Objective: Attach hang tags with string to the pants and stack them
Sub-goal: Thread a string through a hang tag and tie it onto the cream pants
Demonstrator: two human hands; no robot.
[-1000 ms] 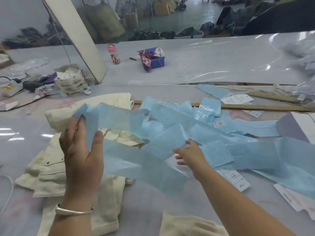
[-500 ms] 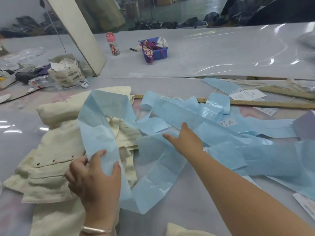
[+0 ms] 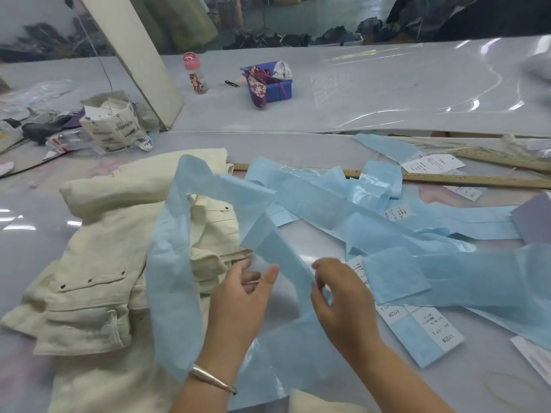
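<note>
Both hands on long pale-blue nonwoven strip [image 3: 176, 281]: left grip [image 3: 238, 296] half-open, fingers loose; right grip [image 3: 337, 296] pinching strip edge. Cream folded pants [image 3: 98, 281] just left of left grip, nearer it.

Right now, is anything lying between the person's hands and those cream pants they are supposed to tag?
Yes. A long blue strip is draped in a loop over the cream pants, crossing them just ahead of the left hand. The right hand is at the same strip, further from the pants.
</note>
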